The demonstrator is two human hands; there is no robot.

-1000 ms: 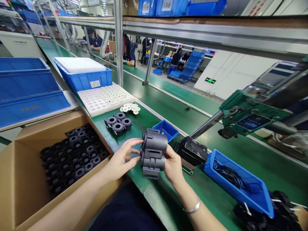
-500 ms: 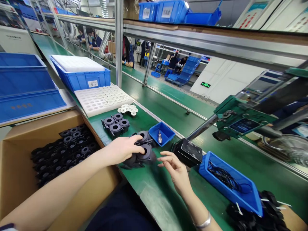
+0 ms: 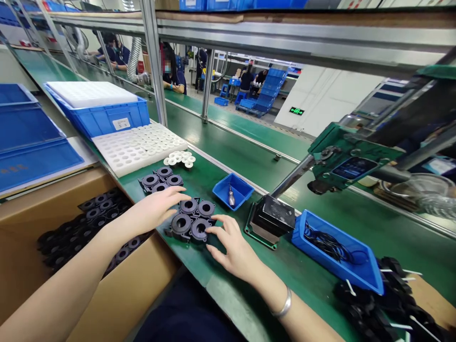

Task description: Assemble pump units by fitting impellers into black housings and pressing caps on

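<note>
On the green bench lie several black round plastic housings (image 3: 192,219), grouped in a block with their ring-shaped openings facing up. My left hand (image 3: 156,208) hovers at the block's left, fingers stretched out and holding nothing. Fingertips of my right hand (image 3: 233,247) rest at the right edge of the front housing; the fingers are apart and not wrapped round it. Just beyond my left hand sits a second group of black housings (image 3: 164,179), partly hidden by the fingers. Small white rings (image 3: 178,158) lie loose behind that group.
A white foam tray (image 3: 119,164) leans against a blue crate (image 3: 107,118). A cardboard box (image 3: 149,266) of black housings stands left. Rightward are a small blue bin (image 3: 240,186) with a screwdriver, a black-topped stand (image 3: 274,213), and a blue bin (image 3: 299,237) of cables.
My left hand has lifted off the housings and drawn back left. My right hand has moved left to the front housing. The housings now sit together in a neat block; the view has shifted.
</note>
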